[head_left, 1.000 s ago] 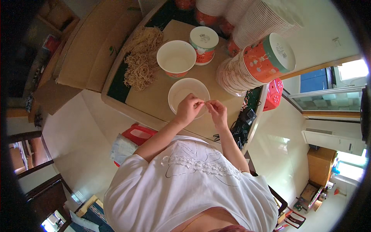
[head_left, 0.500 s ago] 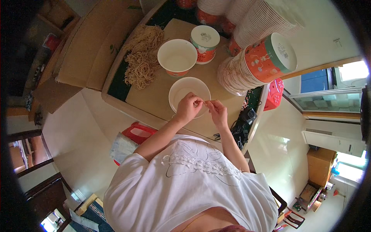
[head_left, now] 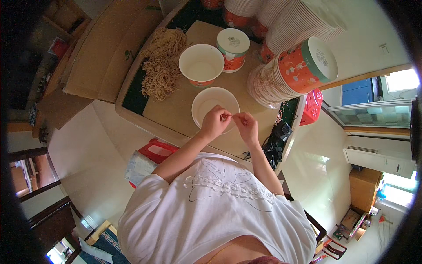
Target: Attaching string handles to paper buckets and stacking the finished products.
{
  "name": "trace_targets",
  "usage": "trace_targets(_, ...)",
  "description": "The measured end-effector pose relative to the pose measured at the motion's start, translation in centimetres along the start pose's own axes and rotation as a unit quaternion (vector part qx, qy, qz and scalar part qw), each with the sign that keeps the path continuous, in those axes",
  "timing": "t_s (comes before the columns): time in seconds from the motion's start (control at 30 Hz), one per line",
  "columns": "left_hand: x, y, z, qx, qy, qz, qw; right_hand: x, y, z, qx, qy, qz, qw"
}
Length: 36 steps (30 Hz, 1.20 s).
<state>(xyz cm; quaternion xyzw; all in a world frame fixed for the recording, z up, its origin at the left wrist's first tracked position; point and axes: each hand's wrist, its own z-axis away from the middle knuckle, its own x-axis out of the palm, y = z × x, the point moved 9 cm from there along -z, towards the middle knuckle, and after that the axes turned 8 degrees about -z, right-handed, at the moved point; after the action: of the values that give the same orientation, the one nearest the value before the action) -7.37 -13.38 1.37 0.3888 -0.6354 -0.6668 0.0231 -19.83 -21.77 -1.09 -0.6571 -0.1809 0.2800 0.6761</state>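
Note:
My left hand [head_left: 215, 122] and my right hand [head_left: 246, 127] meet over the near rim of a white paper bucket [head_left: 203, 100], their fingers pinched almost tip to tip. What lies between the fingertips is too small to make out. Just beyond stands another open paper bucket [head_left: 201, 63], white inside with an orange outside. Behind it to the right, a green-and-orange bucket [head_left: 233, 42] rests upside down, its pale base facing up. To the left lies a heap of tan string [head_left: 161, 66], tangled and loose.
Nested paper buckets [head_left: 303, 70] lean at the right, with more white stacks [head_left: 303, 26] behind. Black cables and a small device [head_left: 281, 131] lie by the table's right edge. A red stool [head_left: 312, 107] stands beyond that edge; a cardboard box [head_left: 94, 66] is left of the table.
My hands stay over the near bucket. The fingertips have shifted slightly, with the right hand's fingers curling in more. The buckets and string have not moved.

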Motion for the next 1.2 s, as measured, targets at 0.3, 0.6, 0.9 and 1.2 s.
trace_targets(0.3, -0.1, -0.5, 0.0, -0.014, 0.007, 0.028, 0.999, 0.0, -0.2, 0.0, 0.006, 0.003, -0.003, 1.000)
trace_targets(0.6, 0.2, 0.3, 0.3, 0.021, -0.012, 0.002, 1.000, 0.5, -2.6, 0.1, -0.077, 0.004, 0.090, 0.993)
trace_targets(0.9, 0.8, -2.9, -0.1, -0.058, -0.015, 0.095, 0.994, 0.2, 0.0, 0.1, -0.017, 0.002, -0.026, 1.000)
trace_targets(1.2, 0.5, -0.4, 0.0, -0.010, -0.057, 0.039, 0.998, 0.3, -0.5, 0.1, -0.024, -0.008, -0.009, 1.000)
